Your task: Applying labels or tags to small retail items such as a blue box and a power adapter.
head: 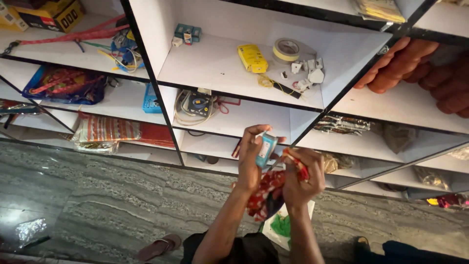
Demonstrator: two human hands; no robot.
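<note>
The left hand holds a small light-blue rectangular plastic dispenser with a white face, raised in front of the white shelving unit with black edges. Its fingers are curled closed around the lower half of the piece, thumb on one side, the rest behind. The dispenser stands nearly upright, its long axis running top to bottom with a slight lean to the right at the top; the white face turns toward the camera.

The right hand is just beside it, fingers pinched shut on a bunched red patterned cloth or ribbon that hangs down below both hands. A thin strand or edge seems to run between the dispenser's lower end and the right fingertips, but it is too small to tell what it is.

As a judgement, the work looks to be in mid-course: both things are already gripped and brought together, while nothing yet appears joined, cut or set down. How much remains cannot be read.

On the shelf above lie a yellow rectangular box, a roll of pale tape and some small white plastic fittings. Below is a grey veined stone floor with a brown sandal.
</note>
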